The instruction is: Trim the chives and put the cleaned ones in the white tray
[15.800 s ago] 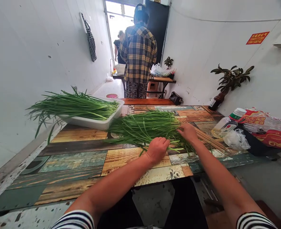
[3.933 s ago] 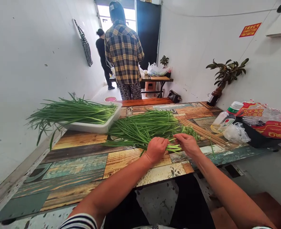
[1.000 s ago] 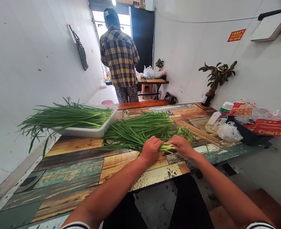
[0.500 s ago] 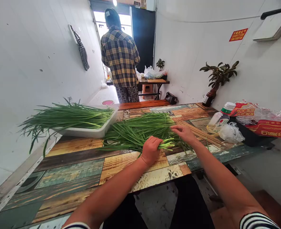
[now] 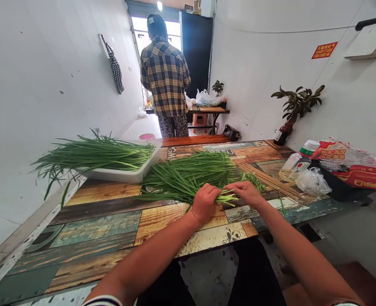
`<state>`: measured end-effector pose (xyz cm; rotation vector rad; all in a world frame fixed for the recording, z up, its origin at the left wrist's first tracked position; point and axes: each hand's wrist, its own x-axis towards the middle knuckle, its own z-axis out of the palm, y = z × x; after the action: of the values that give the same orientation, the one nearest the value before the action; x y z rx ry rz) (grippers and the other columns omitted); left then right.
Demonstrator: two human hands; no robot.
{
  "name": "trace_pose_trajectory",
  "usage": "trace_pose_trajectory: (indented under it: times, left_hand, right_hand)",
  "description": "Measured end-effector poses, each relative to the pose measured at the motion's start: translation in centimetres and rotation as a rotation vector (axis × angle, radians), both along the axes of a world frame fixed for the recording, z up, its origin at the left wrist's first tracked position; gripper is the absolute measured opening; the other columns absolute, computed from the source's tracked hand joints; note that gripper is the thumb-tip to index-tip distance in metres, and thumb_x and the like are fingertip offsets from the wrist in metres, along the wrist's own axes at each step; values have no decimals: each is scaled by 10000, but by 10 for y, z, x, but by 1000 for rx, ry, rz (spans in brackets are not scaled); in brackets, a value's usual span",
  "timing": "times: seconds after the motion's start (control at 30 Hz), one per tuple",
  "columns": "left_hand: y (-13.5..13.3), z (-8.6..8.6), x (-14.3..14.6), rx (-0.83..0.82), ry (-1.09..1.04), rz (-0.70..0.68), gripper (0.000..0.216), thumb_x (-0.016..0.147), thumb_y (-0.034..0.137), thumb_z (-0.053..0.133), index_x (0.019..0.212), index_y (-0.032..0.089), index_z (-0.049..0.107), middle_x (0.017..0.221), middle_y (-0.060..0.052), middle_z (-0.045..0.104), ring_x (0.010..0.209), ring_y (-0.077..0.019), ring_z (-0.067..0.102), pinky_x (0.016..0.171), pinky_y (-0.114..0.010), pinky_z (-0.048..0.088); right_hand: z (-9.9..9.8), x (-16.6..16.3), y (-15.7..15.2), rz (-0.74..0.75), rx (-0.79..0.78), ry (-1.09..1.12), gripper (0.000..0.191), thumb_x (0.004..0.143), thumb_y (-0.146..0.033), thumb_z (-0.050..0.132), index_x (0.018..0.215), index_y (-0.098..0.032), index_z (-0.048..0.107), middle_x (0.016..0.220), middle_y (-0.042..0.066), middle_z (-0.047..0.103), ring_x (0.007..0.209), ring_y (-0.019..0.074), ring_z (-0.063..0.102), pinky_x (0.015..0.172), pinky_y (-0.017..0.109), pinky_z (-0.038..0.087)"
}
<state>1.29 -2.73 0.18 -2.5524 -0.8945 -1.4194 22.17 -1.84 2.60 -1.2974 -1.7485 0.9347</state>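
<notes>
From here I see a plank-patterned tabletop (image 5: 95, 229) holding a white tray (image 5: 117, 175) of chives, with a loose pile of garlic chives (image 5: 188, 178) just beside it. The left hand (image 5: 204, 203) clenches a bunch of chive stems (image 5: 227, 197), while the right hand's (image 5: 245, 192) fingers (image 5: 230, 187) pinch their ends.

Daylight glares through the far doorway (image 5: 174, 36); the white walls (image 5: 47, 85) bow at the wide-angle edges.

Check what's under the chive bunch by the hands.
The chive bunch lies on the patchwork wood-plank tabletop, and a pale round object pokes out at its left edge. Everything else beneath is covered by the stalks, so it cannot be seen.
</notes>
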Motion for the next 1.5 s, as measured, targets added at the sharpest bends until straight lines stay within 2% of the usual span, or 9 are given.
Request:
trace_pose_trajectory:
  times: [0.1,0.17,0.3,0.4,0.63,0.83,0.97,1.13,1.5]
  left_hand:
    - [1,0,0,-9,-4,25,216,784,39,469,895,158,610,804,-64,638,748,-188,533,684,-315,472]
    - [1,0,-1,-18,-1,35,209,788,42,474,898,161,607,805,-62,638,748,-189,532,686,-315,473]
    - [0,1,-2,-8,12,22,227,785,35,457,901,156,611,805,-68,635,749,-194,530,675,-318,471]
    - [0,2,-2,-4,19,10,226,790,48,448,897,153,617,811,-76,631,751,-194,533,679,-322,475]
    - [0,0,-2,-9,-21,-19,234,751,21,482,898,142,618,815,-68,643,759,-193,544,689,-317,482]
    - [1,-1,-2,-24,-9,-6,252,750,22,472,912,159,608,829,-69,639,770,-191,544,686,-315,483]
    - [0,0,-2,-11,0,-4,221,765,38,476,897,159,605,804,-67,629,756,-190,535,678,-315,480]
    - [1,-4,0,-14,8,8,183,788,61,481,870,161,609,773,-63,620,744,-187,536,674,-315,476]
    - [1,-4,1,-36,67,7,151,784,80,501,839,162,615,747,-60,615,714,-184,525,647,-309,467]
  right_hand:
    - [7,12,7,-187,65,-73,366,773,-487,580,720,-156,727,641,35,689,564,142,592,554,256,473]
    - [17,13,6,-222,120,-103,363,775,-491,575,685,-168,712,635,36,683,561,148,588,552,264,480]
    - [35,-3,-9,-14,383,-183,243,786,-429,603,827,-228,733,881,51,709,846,199,641,772,334,513]
    - [32,-17,-18,121,500,-227,176,806,-351,606,844,-233,732,908,61,701,888,193,628,816,353,501]
    - [6,-6,-9,18,343,-27,214,825,-359,593,756,-193,710,855,59,705,825,177,641,790,331,499]
    - [18,10,-12,-235,414,-165,268,810,-404,592,652,-192,641,787,51,679,767,185,620,741,328,492]
    - [28,-3,-24,-88,612,-267,169,819,-348,588,745,-221,671,933,64,659,900,207,605,808,370,490]
    - [21,-14,-24,51,756,-446,169,868,-246,518,889,-234,685,958,75,638,911,207,569,778,377,493]
    - [22,-12,-23,194,767,-560,138,894,-188,445,851,-203,575,962,99,606,933,212,542,812,385,475]
